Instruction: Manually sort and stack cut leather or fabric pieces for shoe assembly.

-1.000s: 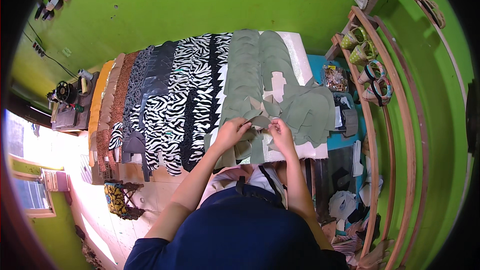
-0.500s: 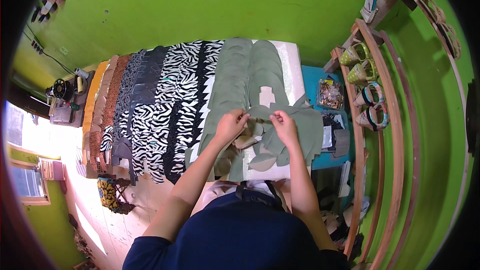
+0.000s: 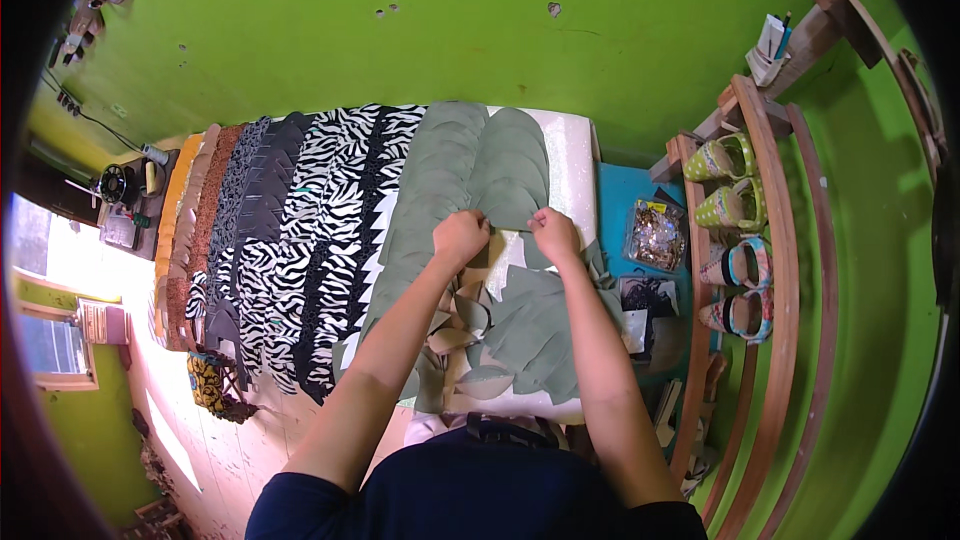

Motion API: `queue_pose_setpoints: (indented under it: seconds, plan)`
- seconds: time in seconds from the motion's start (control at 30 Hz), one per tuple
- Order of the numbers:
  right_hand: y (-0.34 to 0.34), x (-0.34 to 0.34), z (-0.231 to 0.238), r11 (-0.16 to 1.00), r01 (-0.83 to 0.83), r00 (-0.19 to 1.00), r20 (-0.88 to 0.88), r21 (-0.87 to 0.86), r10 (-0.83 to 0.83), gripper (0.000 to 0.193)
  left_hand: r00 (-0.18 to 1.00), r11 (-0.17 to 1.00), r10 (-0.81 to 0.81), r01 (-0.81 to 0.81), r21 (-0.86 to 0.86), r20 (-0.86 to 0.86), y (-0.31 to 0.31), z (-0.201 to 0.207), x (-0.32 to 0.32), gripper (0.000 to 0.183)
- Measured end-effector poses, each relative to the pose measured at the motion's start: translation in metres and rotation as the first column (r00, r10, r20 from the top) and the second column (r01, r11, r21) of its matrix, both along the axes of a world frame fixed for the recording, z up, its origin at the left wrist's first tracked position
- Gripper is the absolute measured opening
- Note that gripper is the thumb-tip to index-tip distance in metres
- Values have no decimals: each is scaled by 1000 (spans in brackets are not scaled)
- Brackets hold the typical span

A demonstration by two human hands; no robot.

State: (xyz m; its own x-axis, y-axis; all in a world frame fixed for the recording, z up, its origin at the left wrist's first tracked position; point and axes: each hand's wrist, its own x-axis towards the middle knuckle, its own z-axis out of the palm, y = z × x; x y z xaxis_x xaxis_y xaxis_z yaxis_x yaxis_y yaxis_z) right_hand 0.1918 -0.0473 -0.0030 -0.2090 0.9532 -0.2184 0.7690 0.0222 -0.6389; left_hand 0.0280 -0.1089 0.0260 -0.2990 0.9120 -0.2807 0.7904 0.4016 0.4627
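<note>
Both hands pinch the near edge of a rounded green leather-like piece [image 3: 509, 208]. My left hand [image 3: 462, 237] has closed fingertips on its left corner, and my right hand [image 3: 555, 238] grips the right corner. The piece lies at the near end of a row of overlapping green pieces [image 3: 510, 145]. Alongside to the left runs a longer row of similar green pieces [image 3: 428, 190]. Below my right hand spreads a loose pile of green cut pieces [image 3: 530, 325], and some tan-backed ones [image 3: 455, 340] lie between my forearms.
Rows of zebra-print pieces [image 3: 335, 180], black, brown and orange pieces cover the table's left. A blue surface [image 3: 620, 185] at right carries a clear box of small metal parts [image 3: 656, 235]. Sandals [image 3: 728, 205] stand on a wooden rack [image 3: 790, 270]. A patterned stool [image 3: 207, 382] is lower left.
The green piece in my hands has moved forward, from above the loose pile to the end of the right row. A pale card-like patch on that row is out of sight. The view has shifted.
</note>
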Motion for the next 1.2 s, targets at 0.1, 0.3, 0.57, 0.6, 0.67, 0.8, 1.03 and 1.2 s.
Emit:
queue_pose_setpoints:
  seconds: [0.1,0.3,0.57,0.6,0.67,0.8,1.03,1.2]
  plan:
    - [9,-6,-12,999,4,998,67,-49,0,21,1000,998,13,-15,-63,-28,9,-12,-3,26]
    - [14,-11,-13,994,6,991,134,-107,8,20,994,997,-6,-2,-83,-105,16,-31,-3,25]
    - [14,-14,-2,995,34,980,197,-96,-15,23,972,999,18,-8,44,-236,11,-44,5,24]
    - [13,-17,1,995,30,980,196,-100,-10,23,954,993,21,15,117,-300,8,-43,5,24]
    - [13,-20,4,998,-48,957,286,-29,55,25,937,983,-64,119,142,-343,7,-41,10,25]
    - [6,-34,-5,881,-234,964,218,410,154,27,899,854,-223,366,369,-376,8,-43,16,39]
    - [43,-53,-28,695,-268,955,279,667,99,37,889,894,-23,223,390,-457,57,-62,12,46]
    - [45,-50,-51,770,-226,946,324,597,26,42,880,928,11,167,332,-476,67,-82,15,49]
